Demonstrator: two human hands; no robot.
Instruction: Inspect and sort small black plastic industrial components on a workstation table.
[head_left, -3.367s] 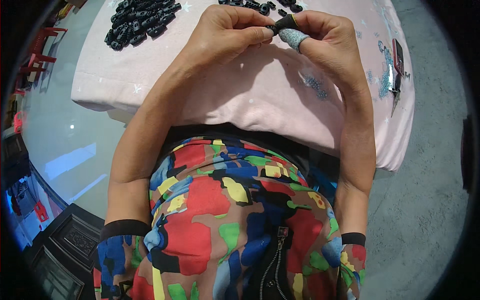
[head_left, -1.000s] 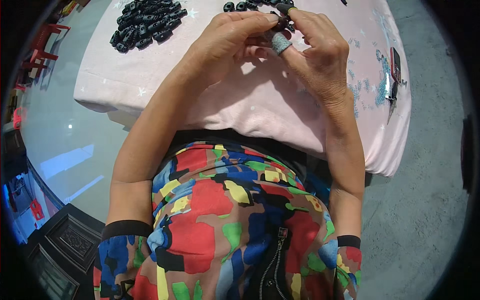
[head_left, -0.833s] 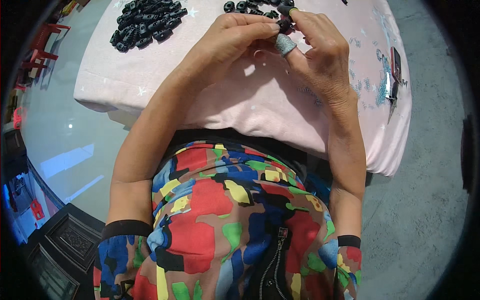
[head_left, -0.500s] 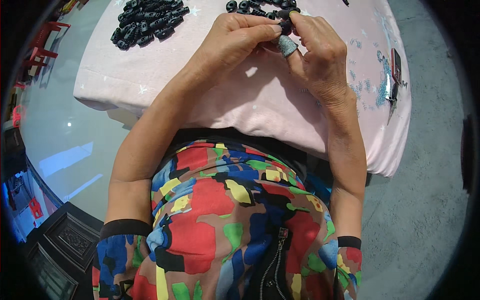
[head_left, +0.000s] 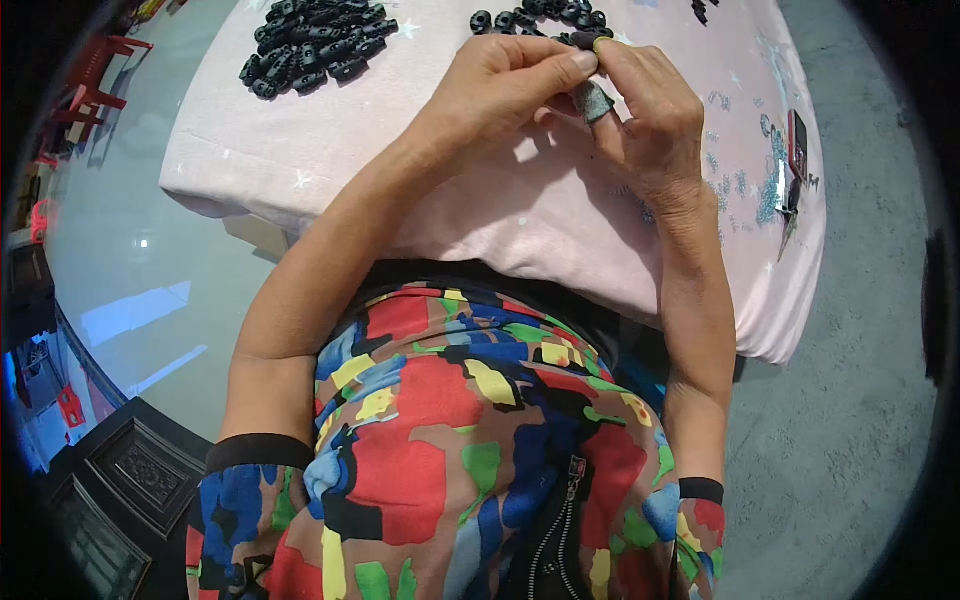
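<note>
Between the two hands, right where the fingertips meet, sits a small black plastic piece (head_left: 583, 40). The left hand (head_left: 500, 85) pinches it with thumb and pointer finger pressed together. The right hand (head_left: 645, 110) meets it from the other side, and its fingertips close on the same little piece. One finger of the right hand wears a grey finger cover (head_left: 597, 100) that looks rough, like cloth or tape.

Under both hands lies a soft pink cloth (head_left: 480, 200) with tiny white stars on it. It covers the table and hangs over the near edge.

Past the left hand, up and off to its left, is a big pile of small black pieces (head_left: 315, 45), all shiny, bumpy and heaped together. Just beyond the fingertips is a smaller bunch of black pieces (head_left: 535, 15) with round holes in them, lying loose on the cloth.

Far to the right of the right hand, near the cloth's edge, lies a flat dark thing (head_left: 797, 145), too small to tell what it is.
</note>
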